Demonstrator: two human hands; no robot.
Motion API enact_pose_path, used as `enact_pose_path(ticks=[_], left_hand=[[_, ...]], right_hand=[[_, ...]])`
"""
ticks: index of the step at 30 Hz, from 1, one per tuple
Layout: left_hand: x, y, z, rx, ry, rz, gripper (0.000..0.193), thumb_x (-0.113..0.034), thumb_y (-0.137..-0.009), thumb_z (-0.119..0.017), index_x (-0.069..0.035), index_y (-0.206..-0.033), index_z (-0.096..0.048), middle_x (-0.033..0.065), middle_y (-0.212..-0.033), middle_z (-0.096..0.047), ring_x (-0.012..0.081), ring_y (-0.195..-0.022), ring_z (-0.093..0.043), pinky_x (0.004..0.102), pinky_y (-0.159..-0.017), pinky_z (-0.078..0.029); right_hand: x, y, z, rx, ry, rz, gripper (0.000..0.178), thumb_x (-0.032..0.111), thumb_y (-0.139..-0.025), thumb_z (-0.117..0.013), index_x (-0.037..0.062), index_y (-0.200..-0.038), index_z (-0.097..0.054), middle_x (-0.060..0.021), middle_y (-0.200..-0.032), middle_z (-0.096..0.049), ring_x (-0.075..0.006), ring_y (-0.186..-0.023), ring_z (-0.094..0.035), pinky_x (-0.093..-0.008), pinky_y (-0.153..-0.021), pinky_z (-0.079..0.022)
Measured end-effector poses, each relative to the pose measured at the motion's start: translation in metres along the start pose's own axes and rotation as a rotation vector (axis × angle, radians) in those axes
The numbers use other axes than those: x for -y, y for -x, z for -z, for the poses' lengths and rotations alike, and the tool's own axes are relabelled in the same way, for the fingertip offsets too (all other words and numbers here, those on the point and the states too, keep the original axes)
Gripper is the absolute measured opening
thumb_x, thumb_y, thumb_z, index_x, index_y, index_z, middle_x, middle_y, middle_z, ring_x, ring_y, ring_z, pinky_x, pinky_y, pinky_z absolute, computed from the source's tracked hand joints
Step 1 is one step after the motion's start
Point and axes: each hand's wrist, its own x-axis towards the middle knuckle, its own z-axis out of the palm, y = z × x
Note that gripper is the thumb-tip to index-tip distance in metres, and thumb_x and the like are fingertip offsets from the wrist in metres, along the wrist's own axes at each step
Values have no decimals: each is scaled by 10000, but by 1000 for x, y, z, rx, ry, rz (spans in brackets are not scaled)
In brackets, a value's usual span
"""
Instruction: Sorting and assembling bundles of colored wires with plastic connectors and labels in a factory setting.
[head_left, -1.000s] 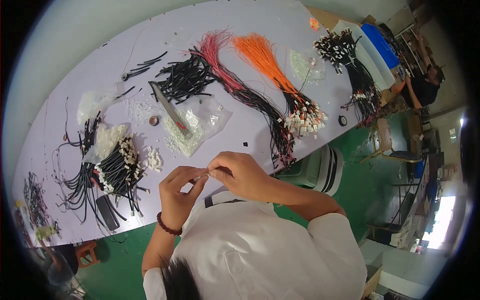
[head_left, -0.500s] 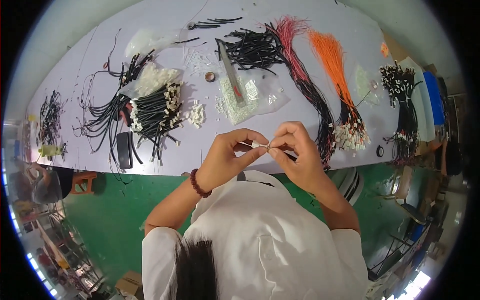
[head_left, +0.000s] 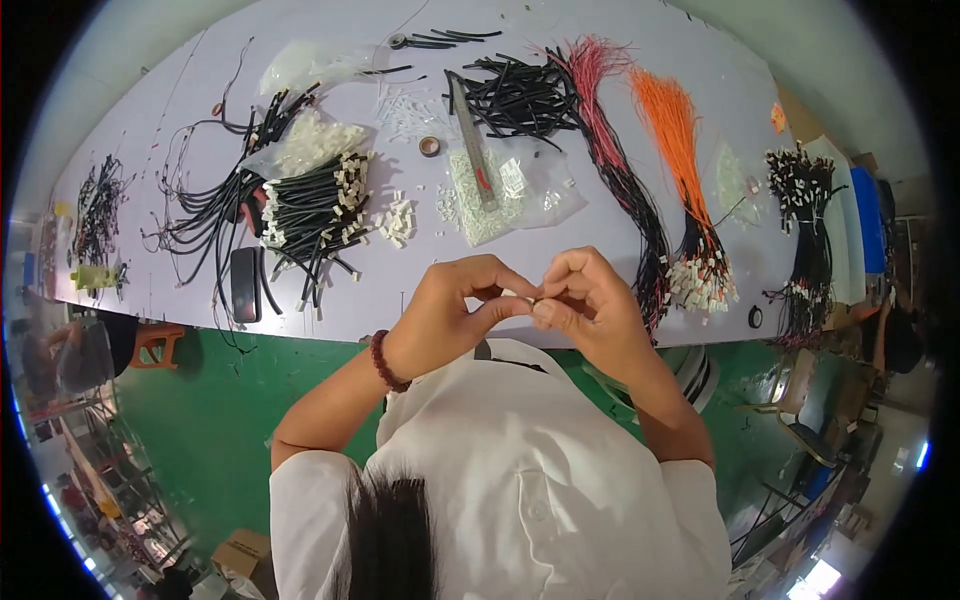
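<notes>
In front of my chest, near the table's front edge, both hands meet fingertip to fingertip. My left hand (head_left: 450,305) pinches a small white connector (head_left: 533,300) between thumb and forefinger; the fingertips cover most of it. From the other side my right hand (head_left: 598,310) closes thumb and forefinger at the same spot, its other fingers curled. What the right fingers grip is too small and covered to make out. Beyond the hands lies a clear bag of small white pieces (head_left: 475,215) with a metal ruler (head_left: 468,140) across it.
Left of the hands are black sleeved cables with white connectors (head_left: 315,215), loose white connectors (head_left: 397,220) and a phone (head_left: 245,285). To the right lie pink-and-black wires (head_left: 615,155), orange wires (head_left: 670,130) and another black cable bundle (head_left: 805,240). Black tubes (head_left: 515,95) are piled farther back.
My fingertips have drawn closer together, and the white connector, plainer to see before, is now mostly covered. The whole view has shifted slightly.
</notes>
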Motion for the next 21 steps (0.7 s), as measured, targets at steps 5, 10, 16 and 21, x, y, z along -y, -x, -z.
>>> enact_pose_path(ticks=[5, 10, 16, 21], left_hand=[[12, 4, 0, -91, 334, 249, 122, 2, -803, -647, 20, -916, -606, 43, -894, -621, 90, -834, -591, 231, -760, -496], [23, 5, -1, -122, 363, 215, 136, -44, -788, -668, 20, -899, -622, 20, -853, -625, 47, -718, -555, 191, -672, -474], [16, 7, 4, -100, 295, 235, 129, -32, -787, -682, 22, -895, -637, 30, -847, -638, 54, -728, -573, 190, -667, -482], [9, 8, 7, -69, 242, 249, 135, -26, -789, -690, 23, -908, -651, 56, -872, -655, 68, -745, -595, 202, -690, -503]], right_hand=[[4, -6, -1, -21, 149, 15, 278, 107, -852, -619, -9, -1088, -530, -40, -812, -567, -84, -728, -546, -223, -659, -457], [8, -6, 0, -8, 321, 30, 148, 92, -840, -620, -17, -940, -601, -50, -782, -562, -94, -676, -510, -231, -588, -415], [3, -8, -8, -87, 525, 242, 81, 39, -817, -600, -10, -880, -590, -83, -754, -548, -145, -600, -499, -248, -541, -396], [5, -8, -12, -118, 586, 310, 62, -2, -792, -592, -8, -852, -578, -78, -730, -537, -162, -566, -490, -260, -504, -394]])
